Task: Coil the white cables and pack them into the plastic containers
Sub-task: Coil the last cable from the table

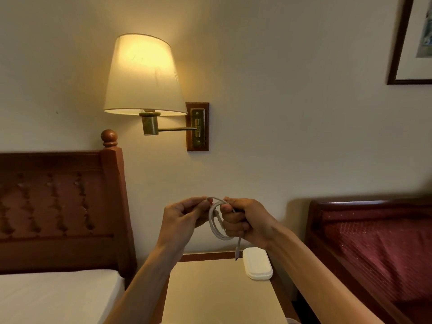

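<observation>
White, smooth and rubbery, the cable sits wound into a few round loops in the lower middle of the frame, held up in the air between both hands. The right hand has its fingers curled tight around the right side of the coil, loops running through the fist. One loose end drops straight down from under that fist, its small dark-tipped plug hanging just above the near corner of a container. The left hand pinches the top strand between thumb and fingertips, just left of the coil, where the cable arches over from one hand to the other. That container is white matte plastic, oblong with clipped corners, lid on, lying on the pale, smooth top of a nightstand at lower centre. Carved red-brown wood forms the headboard at left. A fabric-shaded lamp glows at upper left on a brass arm. Dark red patterned bedding fills the lower right.
</observation>
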